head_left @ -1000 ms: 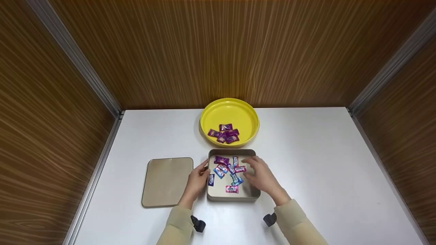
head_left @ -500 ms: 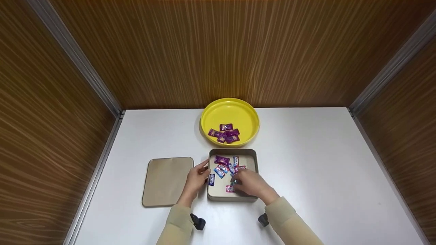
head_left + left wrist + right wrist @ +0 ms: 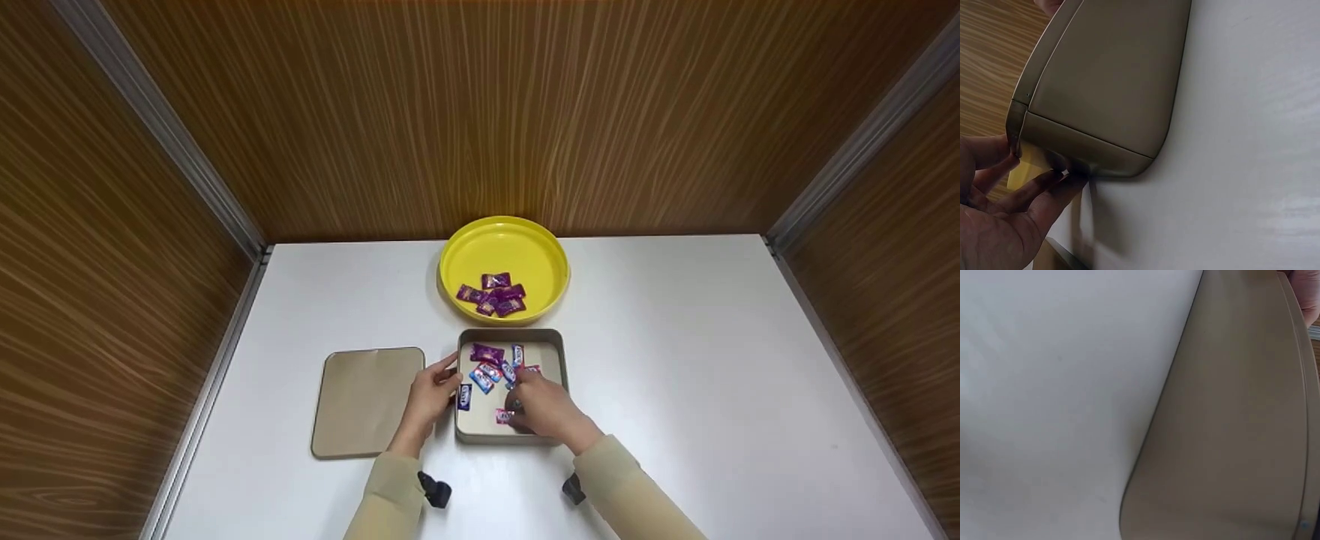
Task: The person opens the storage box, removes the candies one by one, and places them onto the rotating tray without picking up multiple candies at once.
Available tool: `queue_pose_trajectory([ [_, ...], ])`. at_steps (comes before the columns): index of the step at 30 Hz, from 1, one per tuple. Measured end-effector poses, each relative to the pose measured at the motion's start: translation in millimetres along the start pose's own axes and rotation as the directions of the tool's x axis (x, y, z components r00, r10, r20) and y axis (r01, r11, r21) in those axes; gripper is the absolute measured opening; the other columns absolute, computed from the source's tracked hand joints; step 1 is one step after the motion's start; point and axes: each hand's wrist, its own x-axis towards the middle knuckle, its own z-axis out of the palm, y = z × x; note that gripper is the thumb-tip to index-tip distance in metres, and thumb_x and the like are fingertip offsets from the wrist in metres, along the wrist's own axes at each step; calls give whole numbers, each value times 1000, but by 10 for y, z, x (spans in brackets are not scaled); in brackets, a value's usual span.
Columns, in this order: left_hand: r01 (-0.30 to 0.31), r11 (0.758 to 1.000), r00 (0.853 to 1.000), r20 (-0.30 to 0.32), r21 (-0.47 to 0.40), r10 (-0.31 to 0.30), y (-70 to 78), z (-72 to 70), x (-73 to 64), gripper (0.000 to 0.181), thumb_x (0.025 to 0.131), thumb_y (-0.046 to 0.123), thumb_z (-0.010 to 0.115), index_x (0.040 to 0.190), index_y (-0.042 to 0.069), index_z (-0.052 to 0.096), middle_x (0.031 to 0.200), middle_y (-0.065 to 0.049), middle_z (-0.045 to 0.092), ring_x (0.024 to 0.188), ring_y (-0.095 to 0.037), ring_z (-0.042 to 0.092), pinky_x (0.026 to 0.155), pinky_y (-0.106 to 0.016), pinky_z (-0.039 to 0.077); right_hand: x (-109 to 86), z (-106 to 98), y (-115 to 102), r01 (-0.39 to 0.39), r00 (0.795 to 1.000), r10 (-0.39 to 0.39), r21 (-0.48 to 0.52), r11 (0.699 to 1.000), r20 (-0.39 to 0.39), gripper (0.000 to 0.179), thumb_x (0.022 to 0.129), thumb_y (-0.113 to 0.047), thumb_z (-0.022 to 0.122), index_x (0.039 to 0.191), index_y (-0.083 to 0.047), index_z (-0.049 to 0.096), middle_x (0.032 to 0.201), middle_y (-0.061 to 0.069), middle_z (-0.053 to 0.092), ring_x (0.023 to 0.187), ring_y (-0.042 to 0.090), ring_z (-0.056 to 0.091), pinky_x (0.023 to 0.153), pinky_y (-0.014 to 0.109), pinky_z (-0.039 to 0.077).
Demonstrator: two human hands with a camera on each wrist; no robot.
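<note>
In the head view a beige metal tin holds several small wrapped candies, among them a purple one, a blue-and-red one and a dark blue one. My left hand touches the tin's left side, its fingertips against the outer wall and rim in the left wrist view. Over the lower right of the tin, my right hand reaches down with bent fingers among the candies. A pink candy shows beside its thumb. I cannot tell whether these fingers pinch a candy, since the hand covers them.
Behind the tin stands a round yellow tray with several purple candies in its front part. The tin's beige lid lies flat on the white table to the left. Wood-grain panels enclose the back and both sides.
My right hand has moved left and down from the tin's right edge onto the candies, covering the teal ones and part of the pink one. My left hand stays at the tin's side.
</note>
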Motion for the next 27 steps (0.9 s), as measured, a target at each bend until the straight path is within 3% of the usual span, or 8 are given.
queue_pose_trajectory([
  [10, 11, 1000, 1000, -2, -19, -11, 47, 7, -24, 45, 94, 1, 61, 139, 0, 53, 121, -30, 60, 102, -27, 61, 84, -45, 55, 18, -13, -29, -37, 999, 37, -18, 999, 24, 18, 73, -20, 86, 76, -11, 70, 84, -1, 55, 72, 15, 53, 65, 33, 51],
  [17, 25, 1000, 1000, -13, -12, -25, -9, 15, 16, 45, 95, 3, 61, 139, 4, 55, 121, -27, 61, 103, -27, 61, 84, -42, 55, 19, -46, -27, -96, 995, 87, 184, 978, 58, 18, 85, -25, 76, 76, -19, 63, 68, -11, 54, 62, 10, 51, 59, 30, 45],
  [22, 25, 1000, 1000, -15, 1, -25, -6, 20, 11, 44, 95, 3, 61, 139, 5, 55, 122, -26, 62, 106, -28, 61, 86, -42, 54, 17, -89, 2, -101, 995, 100, 342, 934, 18, 11, 86, -16, 76, 82, -15, 66, 73, -9, 59, 67, 9, 54, 65, 31, 49],
  [27, 16, 1000, 1000, -12, 19, -16, -4, 24, 4, 43, 96, 2, 58, 138, 4, 55, 124, -27, 61, 108, -28, 62, 91, -42, 52, 7, -82, 55, -62, 998, 67, 402, 914, 3, 9, 85, -12, 76, 82, -12, 68, 74, -8, 62, 68, 8, 55, 66, 31, 50],
])
